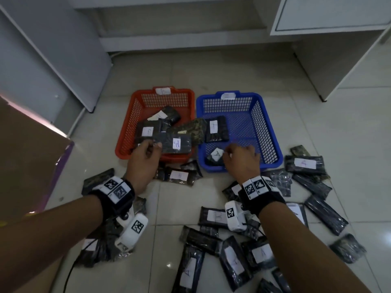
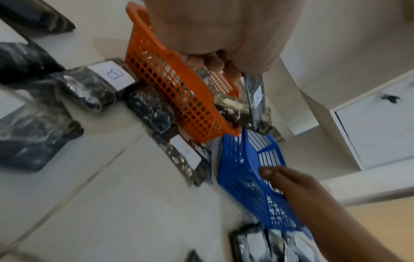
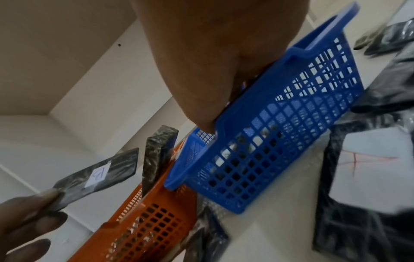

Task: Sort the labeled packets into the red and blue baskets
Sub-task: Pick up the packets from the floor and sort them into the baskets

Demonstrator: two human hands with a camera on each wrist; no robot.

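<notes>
The red basket and the blue basket stand side by side on the tiled floor. My left hand pinches a dark packet labeled B by its end, above the red basket's front. Several packets lie in the red one. My right hand reaches over the blue basket's front rim, thumb beside a packet labeled A in the front left corner. Its fingers are hidden.
Several dark labeled packets lie scattered on the floor in front of and to the right of the baskets; one marked B sits against the red basket's front. A cardboard box stands at the left, white cabinets behind.
</notes>
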